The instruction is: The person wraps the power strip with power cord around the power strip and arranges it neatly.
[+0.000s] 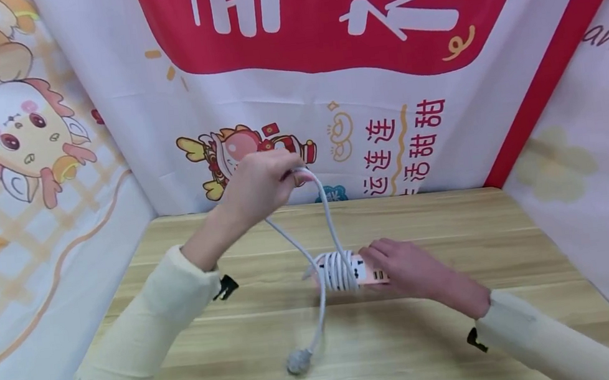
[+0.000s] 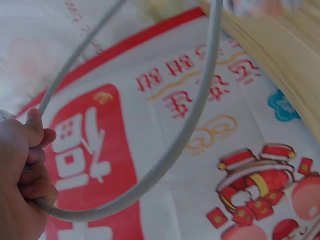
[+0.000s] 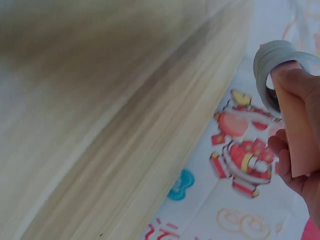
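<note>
A pink and white power strip [image 1: 370,268] with sockets and USB ports is gripped at its right end by my right hand [image 1: 409,267]. Several turns of its white cord [image 1: 338,272] are wrapped around the left part of the strip. Up and to the left, my left hand [image 1: 261,185] holds a loop of the cord, fingers curled round it in the left wrist view. From that hand the free end runs down past the wrapped turns to a grey plug [image 1: 299,362]. The right wrist view shows the strip's plain pink side [image 3: 295,125] between thumb and fingers.
Beneath the hands is a wood-grain table [image 1: 216,357]. A printed cloth [image 1: 134,128] with red and white designs hangs behind it, and patterned cloths line the left and right sides. Black clips [image 1: 228,286] sit at the cuffs of both sleeves.
</note>
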Available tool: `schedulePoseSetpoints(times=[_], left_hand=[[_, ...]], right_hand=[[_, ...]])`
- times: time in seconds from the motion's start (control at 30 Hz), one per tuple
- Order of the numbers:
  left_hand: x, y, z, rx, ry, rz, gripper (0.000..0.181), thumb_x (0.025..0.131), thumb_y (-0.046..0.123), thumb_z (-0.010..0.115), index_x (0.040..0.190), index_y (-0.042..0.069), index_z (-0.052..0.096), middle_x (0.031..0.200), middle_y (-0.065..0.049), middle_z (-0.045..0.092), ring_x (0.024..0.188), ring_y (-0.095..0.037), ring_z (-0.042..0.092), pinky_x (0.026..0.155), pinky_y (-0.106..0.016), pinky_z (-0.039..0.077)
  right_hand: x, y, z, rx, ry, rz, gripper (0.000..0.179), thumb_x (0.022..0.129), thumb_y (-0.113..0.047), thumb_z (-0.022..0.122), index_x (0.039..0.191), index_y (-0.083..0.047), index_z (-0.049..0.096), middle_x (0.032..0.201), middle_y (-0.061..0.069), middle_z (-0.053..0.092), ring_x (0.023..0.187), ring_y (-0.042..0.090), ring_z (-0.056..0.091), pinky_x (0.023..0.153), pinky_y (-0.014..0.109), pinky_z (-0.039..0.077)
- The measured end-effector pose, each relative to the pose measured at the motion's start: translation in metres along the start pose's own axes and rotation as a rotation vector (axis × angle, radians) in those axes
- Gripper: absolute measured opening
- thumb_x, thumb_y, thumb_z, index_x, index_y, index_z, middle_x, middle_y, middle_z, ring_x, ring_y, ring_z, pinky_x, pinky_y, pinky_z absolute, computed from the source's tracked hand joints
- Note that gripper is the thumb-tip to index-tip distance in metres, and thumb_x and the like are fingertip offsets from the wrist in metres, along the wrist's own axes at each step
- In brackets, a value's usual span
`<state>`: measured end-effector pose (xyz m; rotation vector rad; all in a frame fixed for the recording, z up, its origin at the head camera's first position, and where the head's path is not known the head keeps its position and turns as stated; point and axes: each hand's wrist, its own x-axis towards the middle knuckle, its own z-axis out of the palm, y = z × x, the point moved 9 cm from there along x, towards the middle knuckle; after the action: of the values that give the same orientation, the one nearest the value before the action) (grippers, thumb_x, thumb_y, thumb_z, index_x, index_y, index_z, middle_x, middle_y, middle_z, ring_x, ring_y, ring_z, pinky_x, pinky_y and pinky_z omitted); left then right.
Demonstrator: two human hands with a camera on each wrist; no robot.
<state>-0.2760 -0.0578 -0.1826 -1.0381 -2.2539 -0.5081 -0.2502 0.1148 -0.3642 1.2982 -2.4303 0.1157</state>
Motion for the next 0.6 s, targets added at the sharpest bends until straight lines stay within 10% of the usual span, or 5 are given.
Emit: schedulePoseSetpoints(times=[0.2, 0.6], left_hand=[[0.007, -0.046, 0.030, -0.025, -0.142, -0.157, 0.012, 0.090, 0.023, 0.074, 0.095, 0.012, 0.077, 0.080, -0.001, 0.072, 0.068, -0.014, 0.060, 0.068, -0.026, 0.055], [-0.021, -0.059, 0.123, -0.163, -0.384, -0.154, 0.020, 0.096, 0.029, 0.066, 0.080, 0.017, 0.069, 0.064, 0.005, 0.058, 0.058, -0.009, 0.048, 0.058, -0.024, 0.043]], right_hand=[[-0.004, -0.038, -0.022, 0.027, 0.031, -0.142, 0.062, 0.077, -0.046, 0.083, 0.120, -0.007, 0.061, 0.105, 0.001, 0.066, 0.090, 0.010, 0.062, 0.073, 0.023, 0.056], [-0.012, -0.075, -0.075, 0.200, 0.165, -0.250, 0.065, 0.072, -0.035, 0.089, 0.121, -0.007, 0.056, 0.107, 0.000, 0.062, 0.088, 0.007, 0.057, 0.073, 0.014, 0.051]])
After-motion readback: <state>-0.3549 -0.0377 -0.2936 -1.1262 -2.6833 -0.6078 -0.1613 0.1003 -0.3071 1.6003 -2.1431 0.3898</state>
